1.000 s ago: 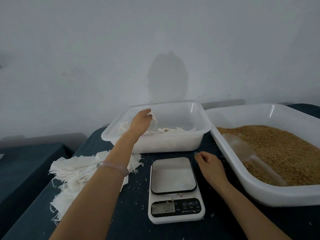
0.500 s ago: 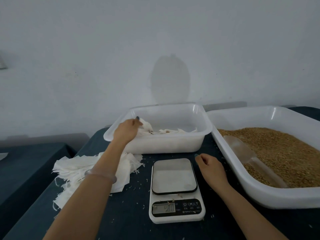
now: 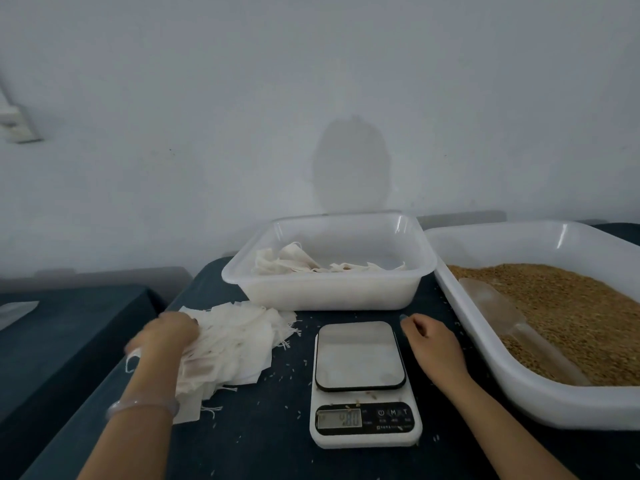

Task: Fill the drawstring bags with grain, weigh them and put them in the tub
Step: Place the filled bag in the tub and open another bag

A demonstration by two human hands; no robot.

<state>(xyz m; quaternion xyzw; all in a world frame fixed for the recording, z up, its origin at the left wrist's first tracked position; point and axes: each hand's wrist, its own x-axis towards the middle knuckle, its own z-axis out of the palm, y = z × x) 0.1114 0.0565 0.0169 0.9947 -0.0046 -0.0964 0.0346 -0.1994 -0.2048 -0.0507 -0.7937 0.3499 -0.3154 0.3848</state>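
My left hand [image 3: 162, 336] is blurred and lies on the left part of a pile of empty white drawstring bags [image 3: 239, 344] on the dark table; whether it grips one I cannot tell. Behind the pile, the white tub [image 3: 322, 292] holds several filled bags [image 3: 294, 263] along its left and front side. A digital scale [image 3: 362, 382] stands in front of the tub with nothing on its plate. My right hand [image 3: 431, 342] rests on the table just right of the scale, fingers loosely curled, holding nothing. The large white tray [image 3: 540, 407] on the right holds brown grain [image 3: 568, 299].
A clear plastic scoop [image 3: 519, 327] lies in the grain near the tray's left wall. Loose grains are scattered on the dark tablecloth [image 3: 263, 441] around the scale. A white wall rises directly behind the tub. A lower dark surface [image 3: 62, 327] lies to the left.
My left hand has come out of the tub, back and left, down onto the pile of empty bags. My right hand has stayed beside the scale.
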